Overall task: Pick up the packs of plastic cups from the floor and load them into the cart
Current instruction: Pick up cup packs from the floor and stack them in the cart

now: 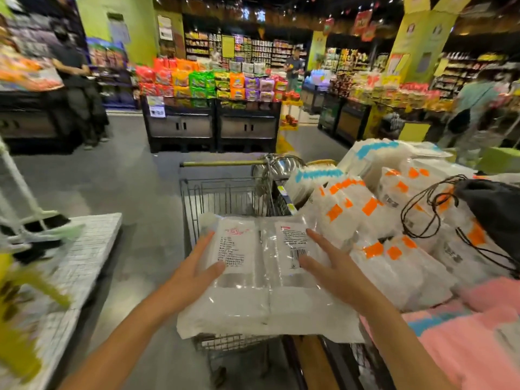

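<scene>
A clear pack of white plastic cups (261, 294) with printed labels and a barcode lies across the top of the wire cart (225, 195). My left hand (194, 273) rests flat on the pack's left side with fingers spread. My right hand (334, 266) lies flat on its right side, fingers apart too. Neither hand grips the pack. More cup packs with orange tags (365, 218) and blue tags (318, 175) are piled just to the right of the cart.
A black drawstring bag (495, 212) sits on the pile at right, with pink packs (464, 327) below. A white grid platform (81, 266) stands to the left. Display stands of snack bags (211, 83) and several shoppers are ahead across the grey floor.
</scene>
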A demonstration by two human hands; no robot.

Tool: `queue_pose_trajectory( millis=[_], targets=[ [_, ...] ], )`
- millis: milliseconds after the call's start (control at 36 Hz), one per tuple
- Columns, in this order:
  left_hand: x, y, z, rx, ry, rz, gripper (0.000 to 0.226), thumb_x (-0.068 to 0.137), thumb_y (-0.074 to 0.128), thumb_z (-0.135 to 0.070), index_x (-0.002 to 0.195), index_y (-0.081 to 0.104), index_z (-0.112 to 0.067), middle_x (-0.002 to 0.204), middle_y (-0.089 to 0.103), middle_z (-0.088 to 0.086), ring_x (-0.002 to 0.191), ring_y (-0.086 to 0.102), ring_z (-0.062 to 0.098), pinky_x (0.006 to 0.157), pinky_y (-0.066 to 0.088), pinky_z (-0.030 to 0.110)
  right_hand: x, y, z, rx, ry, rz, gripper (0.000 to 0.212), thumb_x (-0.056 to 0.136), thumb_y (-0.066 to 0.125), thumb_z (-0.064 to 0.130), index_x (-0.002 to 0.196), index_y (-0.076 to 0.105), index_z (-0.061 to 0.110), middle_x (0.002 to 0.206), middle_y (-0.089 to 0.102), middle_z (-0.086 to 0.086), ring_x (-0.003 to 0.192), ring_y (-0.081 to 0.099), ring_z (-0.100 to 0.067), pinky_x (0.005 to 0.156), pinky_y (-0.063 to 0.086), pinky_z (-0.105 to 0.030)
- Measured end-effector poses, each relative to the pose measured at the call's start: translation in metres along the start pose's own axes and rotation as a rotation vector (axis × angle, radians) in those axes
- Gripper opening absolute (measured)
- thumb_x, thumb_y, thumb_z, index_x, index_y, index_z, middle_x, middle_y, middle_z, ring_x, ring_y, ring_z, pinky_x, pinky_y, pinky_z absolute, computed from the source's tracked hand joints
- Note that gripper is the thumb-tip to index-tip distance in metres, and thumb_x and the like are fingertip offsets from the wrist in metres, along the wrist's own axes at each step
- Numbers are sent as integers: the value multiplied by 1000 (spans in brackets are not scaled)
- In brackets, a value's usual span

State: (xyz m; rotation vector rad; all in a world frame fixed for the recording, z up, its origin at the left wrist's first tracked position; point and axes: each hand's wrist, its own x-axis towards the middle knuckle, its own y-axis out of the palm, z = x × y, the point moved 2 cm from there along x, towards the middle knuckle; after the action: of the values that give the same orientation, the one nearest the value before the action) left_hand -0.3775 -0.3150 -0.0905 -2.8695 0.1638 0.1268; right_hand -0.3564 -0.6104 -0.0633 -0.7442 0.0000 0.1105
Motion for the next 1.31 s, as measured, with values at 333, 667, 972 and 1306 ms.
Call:
queue_pose_trajectory(
  millis=[333, 667, 972, 1306],
  targets=[
    [138, -69, 45, 62, -31, -32, 71, 94, 56, -44, 148, 11, -55, 138, 22, -38, 131, 29, -3, 104, 32, 25, 162, 59, 10, -72, 6, 74, 67, 102, 59, 43, 160, 27, 42, 129, 52, 17, 91, 53, 10, 69, 38, -5],
    [272, -69, 109, 82, -148, -70, 69, 99, 52, -22, 146, 6, -46, 118, 22, -47, 101, 28, -34, 93, 27, 5, 325, 130, -54, 36, 23, 184, 69, 101, 64, 32, 160, 29, 35, 134, 48, 22, 111, 51, 10, 81, 39, 4],
    [413, -42, 272, 126, -377, -189, 74, 96, 57, -25, 146, 12, -57, 134, 34, -31, 123, 33, -18, 115, 27, 32, 473, 259, -197, 10, 100, 316, 71, 98, 57, 51, 161, 26, 40, 153, 48, 2, 136, 47, -18, 115, 43, -47],
    [494, -9, 407, 126, -493, -194, 67, 99, 50, -33, 144, 10, -64, 152, 21, -17, 138, 23, 4, 115, 23, 37, 543, 345, -282, 88, 412, 396, 65, 105, 53, 38, 155, 17, 58, 168, 12, 1, 154, 24, -21, 123, 27, -40]
  ],
)
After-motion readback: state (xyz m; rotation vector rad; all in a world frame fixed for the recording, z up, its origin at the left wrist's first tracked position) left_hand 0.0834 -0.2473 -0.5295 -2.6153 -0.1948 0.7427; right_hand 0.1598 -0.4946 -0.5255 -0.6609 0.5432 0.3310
